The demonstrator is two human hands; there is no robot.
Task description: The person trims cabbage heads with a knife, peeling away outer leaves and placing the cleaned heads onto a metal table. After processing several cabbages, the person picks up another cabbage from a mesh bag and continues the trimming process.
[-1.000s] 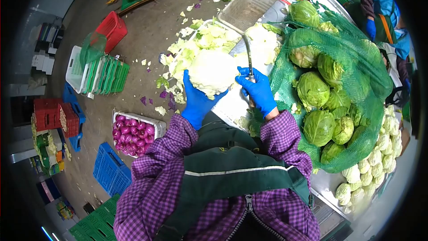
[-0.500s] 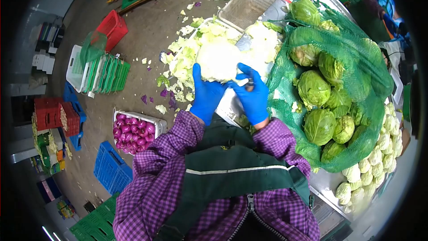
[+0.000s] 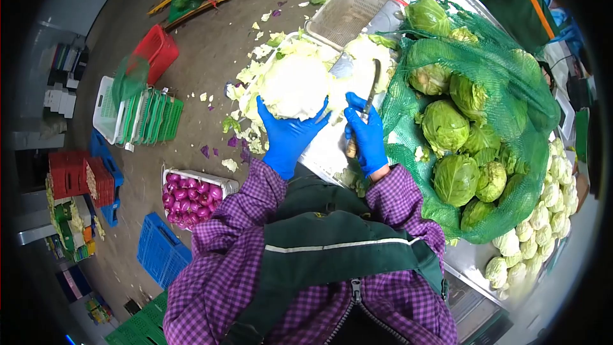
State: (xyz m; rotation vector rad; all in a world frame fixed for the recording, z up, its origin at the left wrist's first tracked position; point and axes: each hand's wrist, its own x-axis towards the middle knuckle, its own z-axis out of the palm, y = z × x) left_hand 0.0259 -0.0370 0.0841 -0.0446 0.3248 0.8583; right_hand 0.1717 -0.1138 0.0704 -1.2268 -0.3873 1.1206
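Note:
My left hand [image 3: 288, 138], in a blue glove, cups the near side of a pale, overexposed cabbage [image 3: 295, 86], thumb and fingers spread around it. In my right hand [image 3: 367, 135], also gloved in blue, is a knife [image 3: 375, 82] with a dark curved blade pointing away from me and a wooden handle. The knife is apart from the cabbage. Beyond and left of the cabbage, loose trimmed leaves [image 3: 254, 71] heap over a white crate whose rim is mostly covered. A glaring pale leaf pile [image 3: 359, 57] sits to the right on the metal table [image 3: 397, 1].
Green cabbages [image 3: 445, 126] fill an open green mesh bag [image 3: 408, 195] on my right. Pale trimmed heads [image 3: 539, 217] lie beyond it. On the floor are a crate of purple onions [image 3: 191, 195], a blue crate [image 3: 159, 249], a red crate [image 3: 156, 54] and an off-white crate [image 3: 348, 13].
My hands have moved apart: the left went slightly left with the cabbage, and the right drew back from it. The knife's blade now shows. At the upper right, blue and dark-green cloth has shifted.

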